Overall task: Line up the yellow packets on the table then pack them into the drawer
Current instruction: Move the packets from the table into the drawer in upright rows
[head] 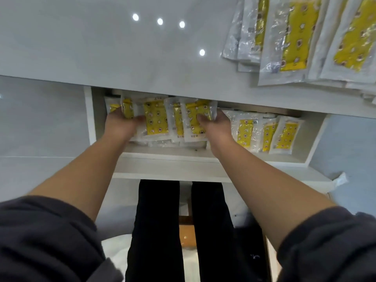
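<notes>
Gripping packets [155, 119], left hand [120, 124] and right hand [217, 125] hide fingers.

packets [156, 119] in drawer [173, 165], drawer before table [101, 47], stack [295, 37] on table right

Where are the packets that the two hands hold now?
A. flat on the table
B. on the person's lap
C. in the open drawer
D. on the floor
C: the left hand and right hand grip the packets inside the drawer, below the table edge.
</notes>
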{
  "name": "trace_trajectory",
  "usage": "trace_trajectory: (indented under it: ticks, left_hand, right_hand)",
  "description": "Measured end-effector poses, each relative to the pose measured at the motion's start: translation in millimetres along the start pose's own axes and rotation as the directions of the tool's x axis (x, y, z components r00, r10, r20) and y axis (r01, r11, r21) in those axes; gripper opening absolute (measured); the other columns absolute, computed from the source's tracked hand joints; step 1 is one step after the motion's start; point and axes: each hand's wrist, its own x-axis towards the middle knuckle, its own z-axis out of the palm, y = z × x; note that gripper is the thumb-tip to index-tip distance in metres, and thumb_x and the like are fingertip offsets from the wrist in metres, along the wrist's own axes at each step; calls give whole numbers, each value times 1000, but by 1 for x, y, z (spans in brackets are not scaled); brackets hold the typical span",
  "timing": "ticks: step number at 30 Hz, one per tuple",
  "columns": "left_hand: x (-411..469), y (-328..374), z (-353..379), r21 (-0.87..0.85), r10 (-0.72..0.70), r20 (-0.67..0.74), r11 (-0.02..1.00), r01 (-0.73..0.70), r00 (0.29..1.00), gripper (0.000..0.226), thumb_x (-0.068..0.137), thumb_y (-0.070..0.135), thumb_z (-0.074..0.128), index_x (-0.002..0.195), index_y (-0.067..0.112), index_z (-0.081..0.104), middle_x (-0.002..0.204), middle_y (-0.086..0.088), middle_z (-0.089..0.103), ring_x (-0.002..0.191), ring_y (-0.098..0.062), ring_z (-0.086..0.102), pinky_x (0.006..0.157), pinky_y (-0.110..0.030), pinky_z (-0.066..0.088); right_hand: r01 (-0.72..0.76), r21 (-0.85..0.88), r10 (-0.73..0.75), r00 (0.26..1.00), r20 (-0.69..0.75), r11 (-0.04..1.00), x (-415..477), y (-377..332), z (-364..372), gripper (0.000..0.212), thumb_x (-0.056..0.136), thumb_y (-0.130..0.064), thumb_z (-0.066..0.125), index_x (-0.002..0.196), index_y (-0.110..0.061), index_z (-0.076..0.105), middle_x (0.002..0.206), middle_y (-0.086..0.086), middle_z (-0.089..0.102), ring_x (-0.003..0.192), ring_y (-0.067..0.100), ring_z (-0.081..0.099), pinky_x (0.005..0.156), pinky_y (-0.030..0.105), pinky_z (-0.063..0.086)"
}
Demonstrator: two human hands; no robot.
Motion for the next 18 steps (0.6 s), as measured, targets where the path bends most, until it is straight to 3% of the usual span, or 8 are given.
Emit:
trace_trajectory:
  ticks: [2,5,9,12,14,18]
  left_hand:
    - [9,-2,-2,49,4,-22,999,-3,1000,19,77,20,78,86,23,63,87,4,67,86,-22,65,80,-34,54]
    - [14,-3,-3,118,7,-57,993,0,998,33,68,29,83,95,19,66,95,-3,71,90,-25,69,85,-44,57]
    - [11,-4,-3,175,0,-98,984,18,995,58,58,42,82,105,12,66,98,-5,71,88,-26,68,82,-42,57]
    - [11,-9,-5,235,9,-138,972,24,990,50,72,36,81,110,10,63,98,-3,66,89,-24,63,77,-31,51]
    - [11,-11,-4,248,14,-155,968,25,988,49,74,36,80,112,10,62,97,-2,64,88,-24,61,76,-30,48]
    - [8,-11,-3,281,44,-178,960,7,983,49,75,36,79,111,9,61,96,-3,63,85,-24,60,74,-30,48]
  right_hand:
    - [-21,-5,21,999,-47,1000,5,5,8,59,89,-23,67,142,-12,43,142,6,50,128,25,49,107,42,42]
    - [-41,-3,41,995,-93,999,7,11,14,60,89,-23,66,142,-10,42,143,8,49,129,27,48,107,42,41]
    - [-10,-26,6,992,-125,1000,5,10,17,60,91,-23,65,144,-9,40,146,9,46,132,27,46,109,40,39]
    - [29,-97,-43,988,-146,995,4,10,19,50,89,-24,65,133,-7,50,132,12,58,118,30,57,99,42,48]
    - [50,-135,-71,985,-154,990,5,10,18,40,89,-23,65,123,-5,55,120,11,63,104,28,61,88,35,52]
    - [83,-162,-109,981,-161,983,6,12,15,27,89,-20,63,109,-4,57,95,7,61,77,19,54,68,25,43]
